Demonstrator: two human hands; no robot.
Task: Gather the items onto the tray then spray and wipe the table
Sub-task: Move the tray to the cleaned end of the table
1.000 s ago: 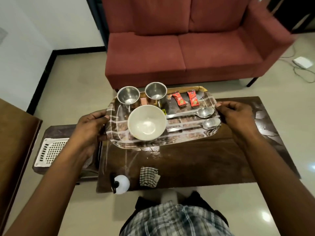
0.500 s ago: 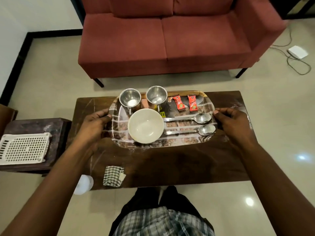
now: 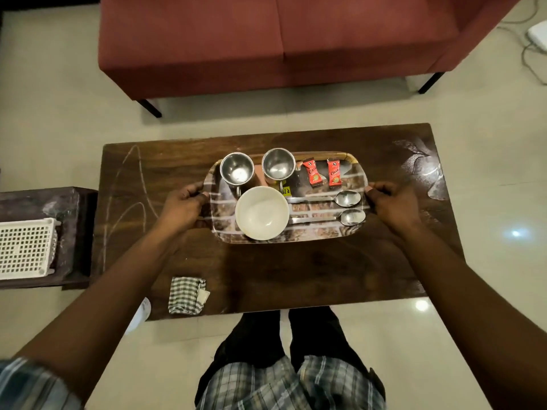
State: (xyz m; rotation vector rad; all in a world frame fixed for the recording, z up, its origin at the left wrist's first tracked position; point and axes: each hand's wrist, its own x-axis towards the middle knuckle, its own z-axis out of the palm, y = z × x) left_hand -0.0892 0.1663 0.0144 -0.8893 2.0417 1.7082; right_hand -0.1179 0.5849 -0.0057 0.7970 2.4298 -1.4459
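Dark brown wood is filling the middle of the head view: the counter [image 3: 296, 276], and over it we are holding the patterned tray [image 3: 313, 236] by its two short ends. Our left hand [image 3: 185, 204] is curling round the left rim and our right hand [image 3: 390, 207] round the right rim, both clamped on the edge. We cannot tell whether the tray is resting or just lifted.

The gathering is looking finished to us. A steel cup [image 3: 236, 172] and a second cup [image 3: 278, 164] are standing at the tray's far side, with a white bowl [image 3: 262, 213] nearer. A far spoon [image 3: 349, 198] and a near spoon [image 3: 352, 217] are lying right of the bowl, and a left sachet [image 3: 312, 173] and a right sachet [image 3: 334, 173] are lying beyond them.

Spraying and wiping are, as we are judging it, yet to come. A folded checked cloth [image 3: 186, 295] is lying at the counter's near left edge. Just beside it a white rounded thing [image 3: 144, 312], mostly hidden by our left forearm, may be the spray bottle. Pale streaks [image 3: 130, 184] are showing on the counter's left part.

Pale floor tiles [image 3: 59, 113] are shining around the counter. A red sofa [image 3: 266, 39] is standing on the far side, and a low side table [image 3: 44, 202] is carrying a white basket [image 3: 25, 250] on the left.
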